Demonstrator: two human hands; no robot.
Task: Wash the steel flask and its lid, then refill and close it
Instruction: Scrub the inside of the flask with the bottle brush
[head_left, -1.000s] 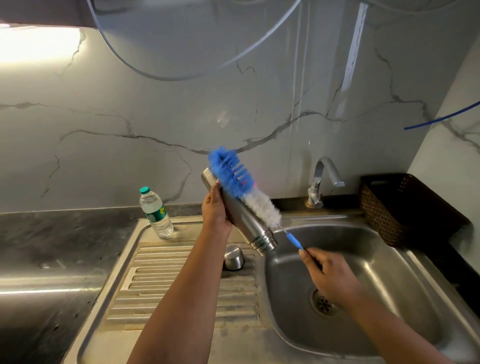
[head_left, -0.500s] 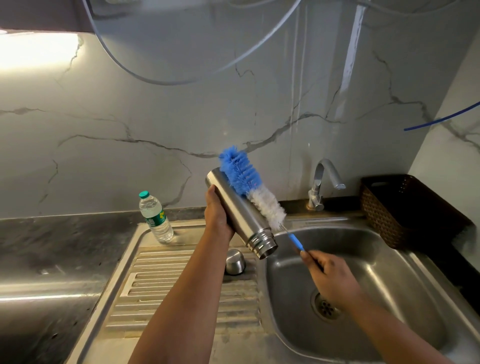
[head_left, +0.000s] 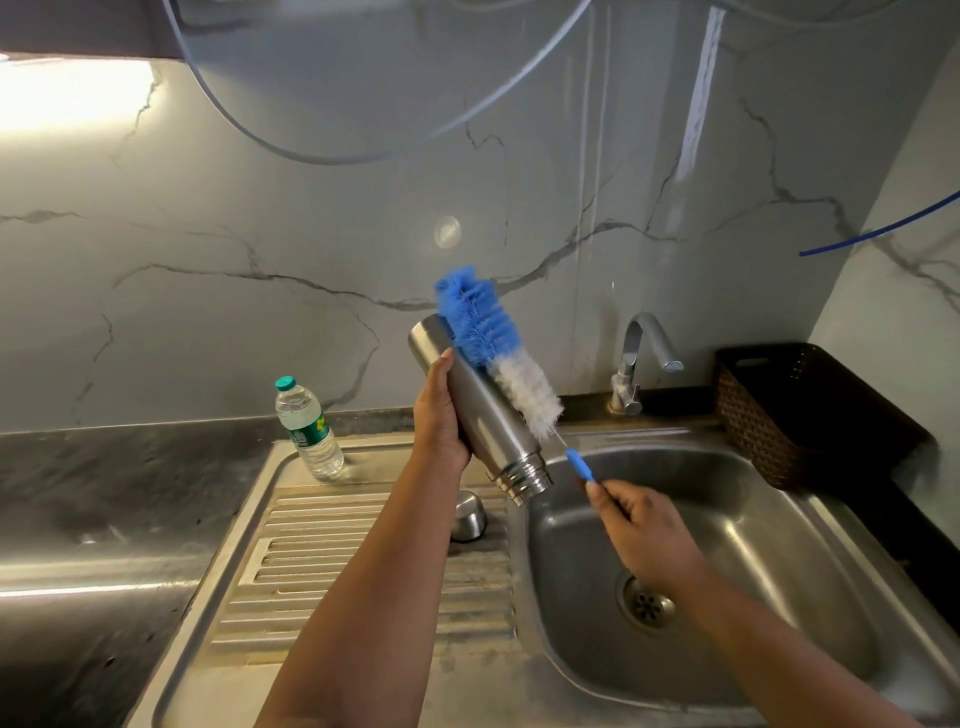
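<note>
Over the sink (head_left: 753, 467), the steel flask (head_left: 480, 410) slants with its open neck down toward the basin and its base up-left. The left hand (head_left: 439, 415) wraps its body; the right hand (head_left: 641, 530) pinches the bottle brush (head_left: 498, 353) handle, bristles lying along the flask's outside. Its lid (head_left: 467, 514) rests on the drainboard.

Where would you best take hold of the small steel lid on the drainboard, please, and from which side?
The lid sits dome-up on the ribbed drainboard, so I would come straight down from above and pinch its round side wall. The smooth dome probably offers little grip. The left hand holds the flask and the right hand the brush, so one must free up.
</note>
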